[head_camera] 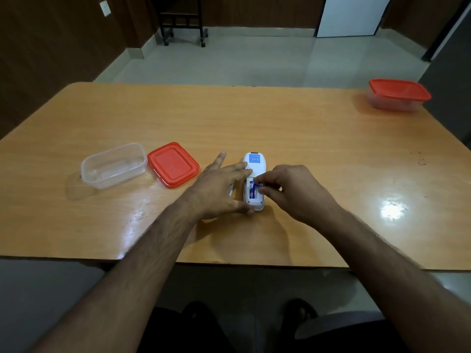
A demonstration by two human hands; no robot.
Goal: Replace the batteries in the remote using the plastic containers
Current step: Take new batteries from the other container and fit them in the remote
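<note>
glossy wooden table (305, 138), pale tiled floor (254, 59)

White remote (254, 164), red lid (173, 164).

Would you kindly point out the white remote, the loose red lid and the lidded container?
white remote (254, 161): head view, blue label end.
loose red lid (172, 164): head view, centre panel.
lidded container (398, 89): head view, red top.

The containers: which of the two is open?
The clear container on the left is open: its red lid lies beside it on the table. The far-right container has its lid on.
</note>
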